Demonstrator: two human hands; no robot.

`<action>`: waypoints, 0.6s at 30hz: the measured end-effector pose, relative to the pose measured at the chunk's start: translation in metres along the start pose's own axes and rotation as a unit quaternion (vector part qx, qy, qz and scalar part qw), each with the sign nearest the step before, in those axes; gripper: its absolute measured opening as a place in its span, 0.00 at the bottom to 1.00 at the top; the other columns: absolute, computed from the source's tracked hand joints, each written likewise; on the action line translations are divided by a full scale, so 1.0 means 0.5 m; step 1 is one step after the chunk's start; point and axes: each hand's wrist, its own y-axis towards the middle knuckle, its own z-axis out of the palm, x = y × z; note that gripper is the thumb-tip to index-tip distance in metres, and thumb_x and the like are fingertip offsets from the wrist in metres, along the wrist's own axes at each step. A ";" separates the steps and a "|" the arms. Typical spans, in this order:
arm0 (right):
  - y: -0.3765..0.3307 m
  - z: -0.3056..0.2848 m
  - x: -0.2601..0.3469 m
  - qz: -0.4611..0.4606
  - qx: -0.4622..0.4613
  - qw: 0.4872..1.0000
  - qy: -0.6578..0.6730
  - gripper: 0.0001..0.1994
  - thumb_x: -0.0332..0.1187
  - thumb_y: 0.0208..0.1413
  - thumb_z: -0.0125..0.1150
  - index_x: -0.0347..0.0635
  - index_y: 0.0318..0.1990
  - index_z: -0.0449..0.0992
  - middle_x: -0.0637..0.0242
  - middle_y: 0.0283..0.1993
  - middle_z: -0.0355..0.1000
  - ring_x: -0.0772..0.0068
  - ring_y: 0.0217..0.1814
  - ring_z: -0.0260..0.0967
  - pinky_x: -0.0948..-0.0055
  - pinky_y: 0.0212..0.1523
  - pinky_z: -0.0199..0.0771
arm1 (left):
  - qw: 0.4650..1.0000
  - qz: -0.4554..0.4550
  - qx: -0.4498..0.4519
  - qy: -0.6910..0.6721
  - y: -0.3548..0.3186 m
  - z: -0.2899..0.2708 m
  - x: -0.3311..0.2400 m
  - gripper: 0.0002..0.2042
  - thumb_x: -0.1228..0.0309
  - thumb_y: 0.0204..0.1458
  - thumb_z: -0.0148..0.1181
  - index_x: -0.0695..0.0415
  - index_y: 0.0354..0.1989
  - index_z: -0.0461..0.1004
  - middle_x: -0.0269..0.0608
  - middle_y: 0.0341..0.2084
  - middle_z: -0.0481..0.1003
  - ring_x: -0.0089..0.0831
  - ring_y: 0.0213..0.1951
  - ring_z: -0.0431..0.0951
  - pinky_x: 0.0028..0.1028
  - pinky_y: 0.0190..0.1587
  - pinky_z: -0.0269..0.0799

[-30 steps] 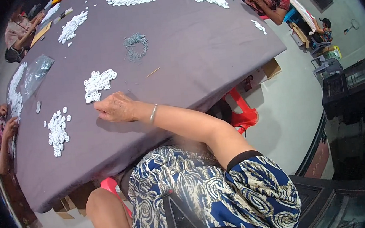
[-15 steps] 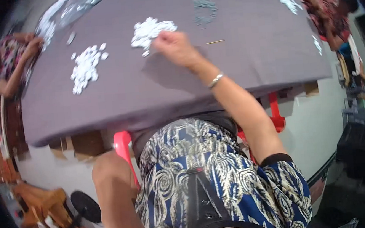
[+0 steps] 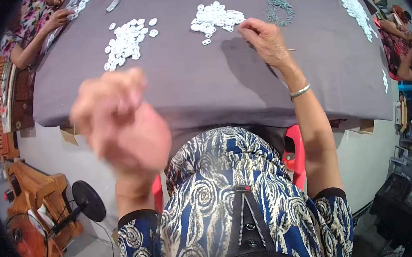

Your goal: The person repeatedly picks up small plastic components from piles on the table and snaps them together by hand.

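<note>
My left hand is raised off the table, its fingers curled in but smeared by motion; whether it holds anything cannot be made out. Over the table, my right hand has its thumb and forefinger pinched together at the right edge of a middle pile of small white oval pieces, some with two holes. What the pinch holds, if anything, is too small to see. A second pile of white pieces lies to the left. Past my right hand is a heap of tiny grey-green pieces. A thin gold-coloured stick shows beside my right wrist.
A grey cloth covers the table. At the far left, a person's hand touches more white pieces; another person sits at the right beside a further white pile. A small clear packet lies far left. A black round-based stand is on the floor.
My left hand has come up from low beside my lap into the space before the table. My right hand stays by the middle white pile, its fingers now in a pinch; the view has shifted.
</note>
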 end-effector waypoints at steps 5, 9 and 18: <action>0.017 0.064 0.055 -0.141 0.053 0.982 -0.117 0.04 0.28 0.54 0.56 0.38 0.35 0.75 0.62 0.29 0.71 0.67 0.31 0.69 0.71 0.34 0.69 | 0.985 -0.127 -0.106 -0.052 -0.004 -0.014 0.095 0.04 0.75 0.57 0.48 0.63 0.37 0.66 0.37 0.26 0.67 0.28 0.30 0.67 0.29 0.38 0.65; 0.033 0.099 0.057 -0.200 0.093 0.962 -0.160 0.04 0.28 0.53 0.55 0.39 0.34 0.74 0.62 0.32 0.70 0.59 0.35 0.70 0.65 0.37 0.70 | 0.977 -0.183 -0.105 -0.044 -0.004 -0.026 0.136 0.04 0.74 0.58 0.50 0.62 0.36 0.68 0.36 0.27 0.69 0.23 0.30 0.68 0.25 0.37 0.65; 0.005 0.069 0.059 -0.116 0.151 0.962 -0.197 0.06 0.29 0.50 0.57 0.37 0.32 0.70 0.62 0.30 0.69 0.61 0.33 0.68 0.65 0.35 0.68 | 0.966 -0.249 -0.052 0.035 -0.019 -0.028 0.191 0.05 0.72 0.58 0.52 0.61 0.35 0.71 0.31 0.25 0.68 0.17 0.28 0.66 0.20 0.35 0.64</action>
